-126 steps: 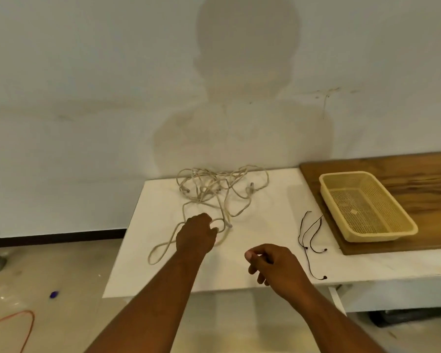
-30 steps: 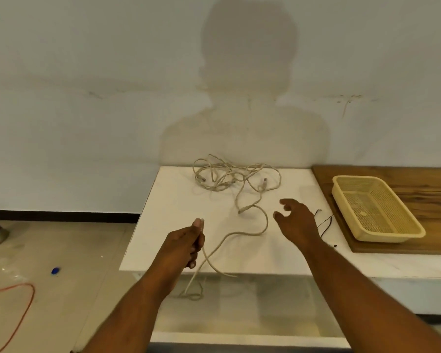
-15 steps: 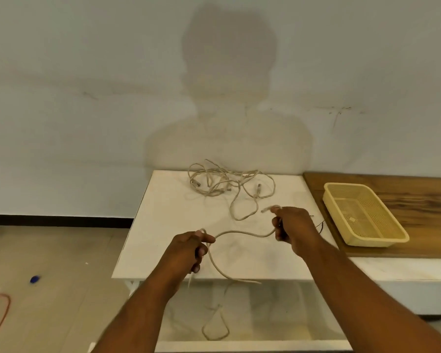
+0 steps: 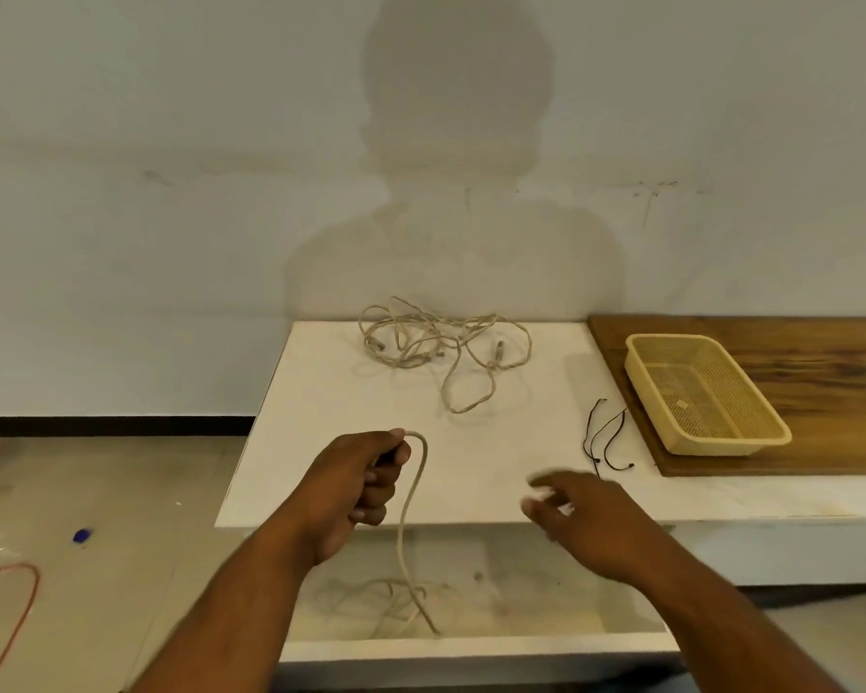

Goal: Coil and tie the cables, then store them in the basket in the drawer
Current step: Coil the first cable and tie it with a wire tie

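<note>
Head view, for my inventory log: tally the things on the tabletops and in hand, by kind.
Beige cable held in left hand: 1
Tangled heap of beige cables: 1
Bunch of thin black wires: 1
Yellow mesh basket: 1
Total: 4

No legible text, brand, number or sign recorded. One small pale patch (image 4: 682,404) sits on the floor of the yellow basket (image 4: 721,446); too small to read.
</note>
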